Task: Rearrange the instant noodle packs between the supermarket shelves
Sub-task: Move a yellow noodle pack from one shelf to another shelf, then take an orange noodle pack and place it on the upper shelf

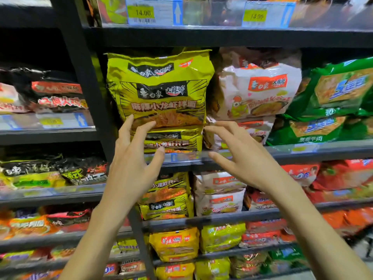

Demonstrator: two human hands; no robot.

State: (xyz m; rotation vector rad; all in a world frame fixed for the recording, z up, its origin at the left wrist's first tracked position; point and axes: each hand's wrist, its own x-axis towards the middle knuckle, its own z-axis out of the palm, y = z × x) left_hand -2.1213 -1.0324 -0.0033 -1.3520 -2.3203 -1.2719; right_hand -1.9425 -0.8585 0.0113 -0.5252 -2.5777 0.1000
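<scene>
left hand [131,160] spread before yellow noodle pack [159,87], right hand [240,156] spread near shelf edge [306,153]

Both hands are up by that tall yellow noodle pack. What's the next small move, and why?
Probably close both hands on the lower sides of the yellow pack. The left hand and right hand are open, fingers spread near its lower left and right edges, holding nothing yet.
</scene>
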